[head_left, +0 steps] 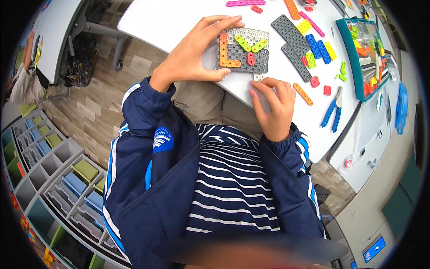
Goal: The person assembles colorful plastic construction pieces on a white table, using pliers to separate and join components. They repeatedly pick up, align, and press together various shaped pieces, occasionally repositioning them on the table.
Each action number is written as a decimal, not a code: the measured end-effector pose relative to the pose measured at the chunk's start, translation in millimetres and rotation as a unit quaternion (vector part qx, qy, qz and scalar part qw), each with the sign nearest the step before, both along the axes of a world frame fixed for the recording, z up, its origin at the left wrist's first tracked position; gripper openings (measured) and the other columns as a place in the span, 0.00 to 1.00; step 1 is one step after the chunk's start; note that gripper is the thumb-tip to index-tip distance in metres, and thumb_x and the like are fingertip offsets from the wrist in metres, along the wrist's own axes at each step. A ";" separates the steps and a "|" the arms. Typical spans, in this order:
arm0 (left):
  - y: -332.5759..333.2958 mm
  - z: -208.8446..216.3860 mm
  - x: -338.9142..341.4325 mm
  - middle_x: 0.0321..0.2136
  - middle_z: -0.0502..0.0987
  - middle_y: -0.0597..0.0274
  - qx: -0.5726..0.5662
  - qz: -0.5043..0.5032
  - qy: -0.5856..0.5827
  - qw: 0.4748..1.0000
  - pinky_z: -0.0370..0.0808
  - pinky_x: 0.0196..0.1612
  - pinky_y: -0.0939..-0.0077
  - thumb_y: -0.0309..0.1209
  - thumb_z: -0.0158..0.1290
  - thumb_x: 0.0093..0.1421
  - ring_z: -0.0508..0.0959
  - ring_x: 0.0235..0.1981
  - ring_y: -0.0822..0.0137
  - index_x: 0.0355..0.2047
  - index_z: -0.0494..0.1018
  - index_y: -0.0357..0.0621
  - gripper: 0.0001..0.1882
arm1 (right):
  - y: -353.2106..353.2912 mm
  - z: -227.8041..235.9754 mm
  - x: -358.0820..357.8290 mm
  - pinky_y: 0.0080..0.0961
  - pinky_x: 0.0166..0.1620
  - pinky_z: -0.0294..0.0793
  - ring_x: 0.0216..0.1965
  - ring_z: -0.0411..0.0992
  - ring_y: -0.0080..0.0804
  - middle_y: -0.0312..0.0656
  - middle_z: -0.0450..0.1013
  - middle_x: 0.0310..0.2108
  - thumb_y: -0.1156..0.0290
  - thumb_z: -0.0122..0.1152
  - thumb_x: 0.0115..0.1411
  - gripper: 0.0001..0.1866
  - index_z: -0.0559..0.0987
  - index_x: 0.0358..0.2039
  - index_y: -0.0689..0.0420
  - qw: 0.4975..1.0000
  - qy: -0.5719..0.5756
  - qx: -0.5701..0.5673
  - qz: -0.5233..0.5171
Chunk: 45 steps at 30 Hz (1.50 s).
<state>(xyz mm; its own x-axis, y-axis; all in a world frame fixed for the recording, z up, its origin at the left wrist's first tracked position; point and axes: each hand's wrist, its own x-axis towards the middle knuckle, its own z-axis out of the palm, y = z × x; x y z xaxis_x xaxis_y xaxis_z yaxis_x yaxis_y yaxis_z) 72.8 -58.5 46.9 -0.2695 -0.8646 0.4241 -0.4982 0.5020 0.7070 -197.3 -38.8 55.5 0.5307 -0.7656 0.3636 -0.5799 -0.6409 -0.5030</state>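
My left hand [190, 51] spans the left side of a plastic building-plate assembly, thumb at its near edge and fingers at the far edge. A dark grey perforated plate [262, 62] overlaps a light grey plate [256, 34]. On top are an orange L-shaped beam [223, 51], two lime green beams [243, 43] in a V, and a short red piece [251, 58]. A light grey strip [260, 77] sticks out from the near edge. Beside it are the bent, parted fingers of my right hand [275, 107]; whether the index fingertip touches the strip is unclear.
To the right lie dark grey plates [291, 36], blue beams [318, 48], an orange beam [303, 94] and several small red and green pieces. Blue-handled pliers [332, 110] lie near the table's right edge. A teal parts box [354, 67] stands beyond.
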 end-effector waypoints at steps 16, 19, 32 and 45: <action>-1.6 0.7 0.0 0.69 0.67 0.53 0.009 -0.010 -0.031 0.999 0.60 0.74 0.53 0.34 0.70 0.41 0.63 0.72 0.51 0.72 0.64 0.45 0.54 | 34.4 -4.6 13.6 0.42 0.60 0.61 0.58 0.65 0.44 0.41 0.68 0.58 0.62 0.72 0.58 0.29 0.80 0.60 0.55 0.992 0.108 0.012 -0.056; -1.9 0.4 1.0 0.70 0.67 0.53 0.010 -0.012 -0.042 0.999 0.60 0.75 0.53 0.34 0.70 0.41 0.63 0.72 0.51 0.72 0.63 0.44 0.54 | 33.6 -6.4 10.8 0.41 0.60 0.61 0.57 0.65 0.43 0.41 0.69 0.58 0.65 0.73 0.57 0.27 0.81 0.58 0.54 0.998 0.050 0.011 -0.044; -2.4 -6.1 4.3 0.69 0.70 0.56 0.012 -0.004 -0.062 0.998 0.55 0.76 0.51 0.35 0.68 0.43 0.58 0.76 0.51 0.73 0.61 0.44 0.54 | 32.0 -9.2 8.1 0.40 0.59 0.64 0.58 0.68 0.44 0.41 0.72 0.55 0.73 0.71 0.56 0.22 0.82 0.53 0.54 0.999 0.031 -0.005 -0.022; -1.3 -5.8 9.5 0.71 0.64 0.53 0.036 -0.004 -0.053 0.998 0.59 0.75 0.56 0.45 0.77 0.40 0.61 0.73 0.50 0.75 0.55 0.42 0.64 | 30.1 -9.5 6.1 0.41 0.60 0.66 0.62 0.70 0.46 0.45 0.72 0.55 0.74 0.70 0.57 0.23 0.81 0.54 0.59 0.999 0.031 0.009 -0.010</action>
<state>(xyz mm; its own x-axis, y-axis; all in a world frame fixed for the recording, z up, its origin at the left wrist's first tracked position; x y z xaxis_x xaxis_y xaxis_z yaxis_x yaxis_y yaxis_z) 82.3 -59.8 41.2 -0.3162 -0.8896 0.3296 -0.5685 0.4558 0.6849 -191.2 -8.7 46.1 0.5360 -0.7825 0.3170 -0.6229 -0.6200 -0.4771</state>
